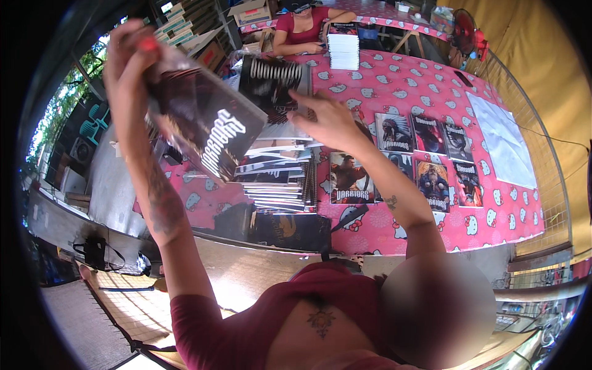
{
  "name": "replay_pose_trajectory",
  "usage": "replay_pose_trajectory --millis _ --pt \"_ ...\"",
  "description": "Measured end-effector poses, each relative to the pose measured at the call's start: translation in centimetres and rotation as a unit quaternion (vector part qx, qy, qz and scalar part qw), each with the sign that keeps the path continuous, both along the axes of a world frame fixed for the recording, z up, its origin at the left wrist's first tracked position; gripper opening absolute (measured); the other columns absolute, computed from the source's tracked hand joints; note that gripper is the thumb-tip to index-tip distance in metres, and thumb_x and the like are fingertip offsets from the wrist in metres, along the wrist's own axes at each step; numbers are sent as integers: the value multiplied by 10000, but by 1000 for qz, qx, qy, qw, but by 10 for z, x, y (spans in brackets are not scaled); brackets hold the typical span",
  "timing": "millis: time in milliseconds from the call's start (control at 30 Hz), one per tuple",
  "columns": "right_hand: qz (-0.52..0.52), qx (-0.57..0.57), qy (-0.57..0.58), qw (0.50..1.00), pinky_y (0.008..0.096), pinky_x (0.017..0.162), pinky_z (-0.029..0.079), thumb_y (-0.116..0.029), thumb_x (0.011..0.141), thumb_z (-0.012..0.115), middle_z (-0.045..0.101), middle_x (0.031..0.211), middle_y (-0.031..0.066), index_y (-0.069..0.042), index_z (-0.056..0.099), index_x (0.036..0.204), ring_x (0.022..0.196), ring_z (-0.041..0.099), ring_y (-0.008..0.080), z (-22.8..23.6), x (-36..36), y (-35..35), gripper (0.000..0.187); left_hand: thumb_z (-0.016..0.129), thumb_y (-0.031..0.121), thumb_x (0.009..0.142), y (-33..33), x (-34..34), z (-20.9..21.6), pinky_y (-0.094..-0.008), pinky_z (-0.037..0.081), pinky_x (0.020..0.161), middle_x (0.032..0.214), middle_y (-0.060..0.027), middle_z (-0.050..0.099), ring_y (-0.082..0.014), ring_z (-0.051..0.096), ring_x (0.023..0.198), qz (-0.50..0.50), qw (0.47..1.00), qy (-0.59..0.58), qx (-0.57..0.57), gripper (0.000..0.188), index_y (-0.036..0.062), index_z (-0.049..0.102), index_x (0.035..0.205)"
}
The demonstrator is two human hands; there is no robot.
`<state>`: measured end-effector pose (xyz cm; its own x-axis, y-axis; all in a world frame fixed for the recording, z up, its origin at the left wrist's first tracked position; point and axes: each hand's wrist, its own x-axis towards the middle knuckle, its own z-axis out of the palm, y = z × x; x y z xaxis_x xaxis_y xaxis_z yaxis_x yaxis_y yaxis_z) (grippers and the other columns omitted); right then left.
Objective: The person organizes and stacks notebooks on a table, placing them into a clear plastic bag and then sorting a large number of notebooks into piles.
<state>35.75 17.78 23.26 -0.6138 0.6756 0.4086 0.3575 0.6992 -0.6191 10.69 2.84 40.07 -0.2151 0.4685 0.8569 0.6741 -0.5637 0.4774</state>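
At the upper left my left hand is raised and closed on the edge of a notebook with a glossy, dark illustrated cover, held tilted in the air. My right hand reaches over a tall stack of notebooks. Its fingers are apart, close to a black spiral-bound notebook at the top; whether they touch it I cannot tell. Beside the stack, several illustrated notebooks lie in rows, cover up. One showing a warrior figure is partly below my right forearm.
The table wears a pink patterned cloth. White sheets lie at its right side. Across the table sits another person near a white notebook stack. Cardboard boxes and a red fan are at the back.
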Motion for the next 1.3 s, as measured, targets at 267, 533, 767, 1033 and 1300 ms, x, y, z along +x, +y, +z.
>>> replay_pose_trajectory --millis 267,533,767,1033,1300 --pt "-27 -252 305 918 386 1099 312 -584 917 545 373 1396 166 -140 391 1481 1306 398 284 -27 -9 31 734 628 450 904 108 -49 -94 -338 303 1109 1479 -174 414 -298 361 1388 13 950 134 -283 748 128 326 1509" --pt "197 -609 350 684 430 898 520 -701 843 568 578 1218 121 -112 307 1484 1125 572 257 -58 -54 43 908 733 484 806 83 -58 -190 -296 541 761 1067 -62 679 -164 665 880 -211 804 -417 -367 561 72 637 1175" --pt "119 -449 303 832 477 1152 244 -759 792 565 -246 1585 135 -159 -105 1547 1478 -167 243 -47 -66 19 1174 678 210 781 56 -73 -183 -287 431 909 1098 -22 629 -146 584 998 -184 843 -361 -352 427 69 615 1179" --pt "79 -328 275 901 393 1192 92 -755 885 401 96 1622 131 -104 102 1559 1496 68 249 -87 27 77 984 646 423 897 40 -69 -131 -374 296 1120 1466 -199 418 -289 390 1371 9 954 -135 -267 788 33 316 1498" --pt "-394 -82 -220 888 668 1092 224 -667 859 533 290 1530 251 -167 427 1451 1436 220 439 -295 317 224 782 711 361 869 61 189 -156 -505 469 967 1406 -188 510 -371 615 1127 -742 570 250 -249 634 -12 525 1345"
